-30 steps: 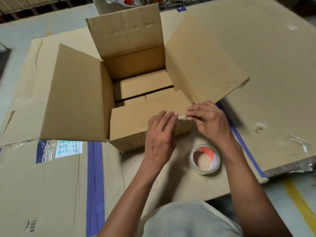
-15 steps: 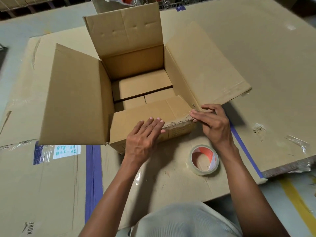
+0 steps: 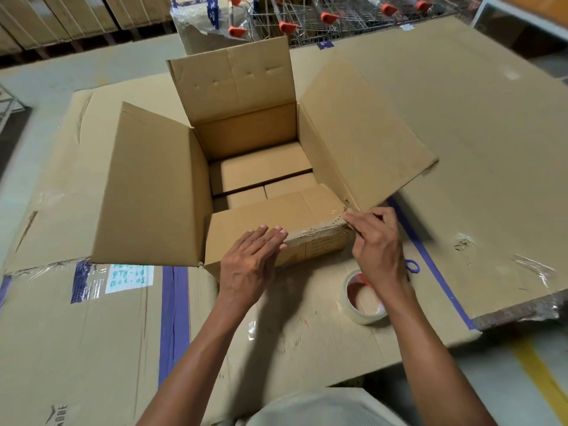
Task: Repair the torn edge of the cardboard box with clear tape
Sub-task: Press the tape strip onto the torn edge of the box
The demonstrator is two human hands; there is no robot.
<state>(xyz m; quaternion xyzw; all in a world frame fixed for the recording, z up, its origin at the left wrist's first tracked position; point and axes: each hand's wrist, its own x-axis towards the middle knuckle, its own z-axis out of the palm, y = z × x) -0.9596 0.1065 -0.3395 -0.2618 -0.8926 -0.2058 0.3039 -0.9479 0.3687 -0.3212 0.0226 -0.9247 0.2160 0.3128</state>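
Observation:
An open cardboard box (image 3: 159, 192) stands on flattened cardboard with its flaps spread. Its near flap is folded inward, and a wrinkled strip of clear tape (image 3: 316, 230) runs along the near top edge toward the right corner. My left hand (image 3: 252, 259) lies flat, fingers together, on the near wall just left of the strip. At the near right corner, the fingertips of my right hand (image 3: 376, 241) press on the tape's end. A roll of clear tape (image 3: 359, 305) lies flat below my right wrist, partly hidden by it.
Flattened cardboard sheets (image 3: 476, 149) cover the work surface, marked with blue tape lines (image 3: 173, 318) and a white label (image 3: 129, 278). A blue scissor handle (image 3: 413, 267) shows beside my right wrist. Shopping carts (image 3: 307, 20) and a wrapped carton stand behind the box.
My left hand slid left along the box's near edge and now lies flat there. My right hand shifted right to the near right corner.

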